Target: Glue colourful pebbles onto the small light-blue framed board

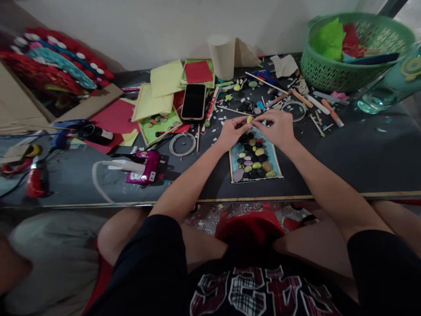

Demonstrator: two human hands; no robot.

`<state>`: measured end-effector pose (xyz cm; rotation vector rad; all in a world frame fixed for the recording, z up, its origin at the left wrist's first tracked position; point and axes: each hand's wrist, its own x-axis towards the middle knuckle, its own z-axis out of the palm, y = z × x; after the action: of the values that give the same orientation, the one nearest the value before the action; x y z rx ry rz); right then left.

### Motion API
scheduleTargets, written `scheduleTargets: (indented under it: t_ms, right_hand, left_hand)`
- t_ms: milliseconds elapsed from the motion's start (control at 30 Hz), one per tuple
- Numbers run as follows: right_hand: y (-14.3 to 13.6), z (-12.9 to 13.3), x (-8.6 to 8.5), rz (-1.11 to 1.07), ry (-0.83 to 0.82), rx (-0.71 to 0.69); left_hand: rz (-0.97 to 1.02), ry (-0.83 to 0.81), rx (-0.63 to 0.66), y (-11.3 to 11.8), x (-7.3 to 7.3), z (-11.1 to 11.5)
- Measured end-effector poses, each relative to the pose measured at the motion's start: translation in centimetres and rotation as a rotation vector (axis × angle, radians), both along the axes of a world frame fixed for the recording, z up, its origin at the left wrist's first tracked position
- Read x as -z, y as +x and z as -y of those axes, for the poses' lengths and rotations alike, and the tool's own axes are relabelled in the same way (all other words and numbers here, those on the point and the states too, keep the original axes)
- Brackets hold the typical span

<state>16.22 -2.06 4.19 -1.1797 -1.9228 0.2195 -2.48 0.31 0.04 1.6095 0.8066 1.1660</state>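
Note:
Over the far end of a small light-blue panel with a wooden-stick frame (279, 160), my two hands meet at the fingertips. My left hand (233, 131) is closed in a pinch on a small yellow pebble (250, 119). Right beside that pebble, the fingers of my right hand (276, 127) are pinched together; whatever lies between them is too small to make out. Rows of black, yellow, green and purple pebbles (257, 165) cover much of the panel. Its far edge is hidden behind my hands.
Left of the panel are a tape ring (182, 144), a phone (194, 102) and a purple power socket (144, 168). A green basket (312, 66) and a bottle (378, 94) stand at the right. Paper scraps, sticks and markers (333, 113) litter the back. Someone's leg (52, 259) is at lower left.

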Motion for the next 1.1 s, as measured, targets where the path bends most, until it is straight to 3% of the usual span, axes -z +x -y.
scheduleTargets:
  t_ms: [367, 767, 1100]
  right_hand:
    - [0.0, 0.6, -0.5, 0.135, -0.019, 0.117]
    - [0.3, 0.5, -0.8, 0.14, -0.068, 0.204]
    - [1.1, -0.6, -0.3, -0.018, -0.082, 0.011]
  left_hand:
    - [-0.068, 0.014, 0.024, -0.1, 0.0, -0.1]
    - [-0.077, 0.015, -0.006, -0.1, -0.1, 0.1]
    - [-0.146, 0.031, 0.053, -0.3, -0.5, 0.4]
